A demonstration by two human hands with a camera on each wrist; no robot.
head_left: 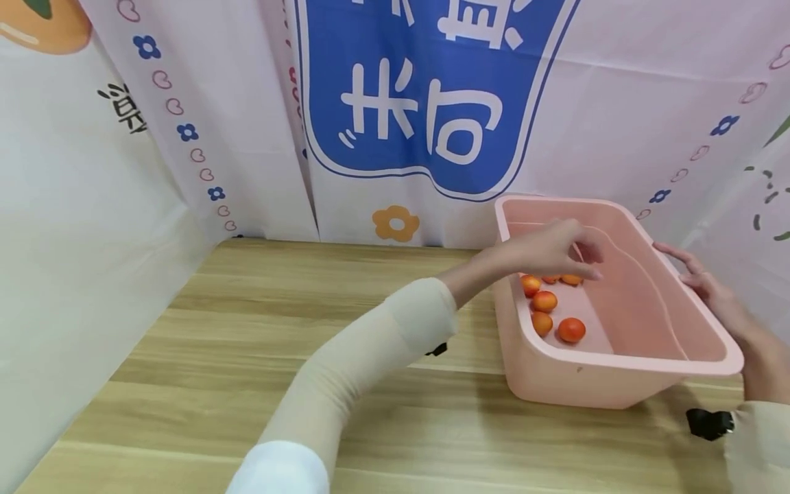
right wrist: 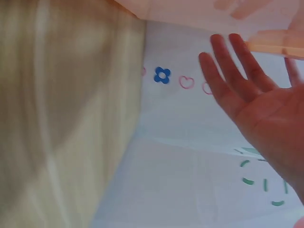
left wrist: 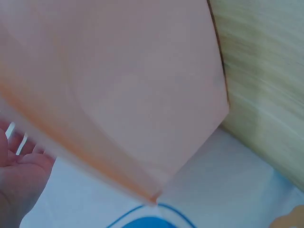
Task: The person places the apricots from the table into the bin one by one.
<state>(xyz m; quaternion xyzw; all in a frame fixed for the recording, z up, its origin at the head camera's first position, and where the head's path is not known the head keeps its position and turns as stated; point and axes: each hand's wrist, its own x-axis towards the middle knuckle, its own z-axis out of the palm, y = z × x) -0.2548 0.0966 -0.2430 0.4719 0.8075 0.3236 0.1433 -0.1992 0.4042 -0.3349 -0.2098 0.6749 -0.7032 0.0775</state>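
A pink plastic bin (head_left: 617, 361) stands on the right of the table, with several small red-orange fruits that look like cherry tomatoes (head_left: 570, 330) along the left of its floor. Over the bin's left rim reaches my left hand (head_left: 558, 248), fingers bent and thumb apart, nothing visible between them. In the left wrist view the same hand (left wrist: 26, 175) shows beside the bin's rim. My right hand (head_left: 710, 285) touches the right rim from outside. Its fingers look straight and spread in the right wrist view, close to the bin's rim (right wrist: 270, 47).
The wood-grain table (head_left: 247, 357) runs out to the left of the bin. Behind it hangs a white cloth (head_left: 259, 171) with a blue printed panel (head_left: 395, 137); more printed cloth covers both sides. A small black object (head_left: 437, 350) shows beside the left sleeve.
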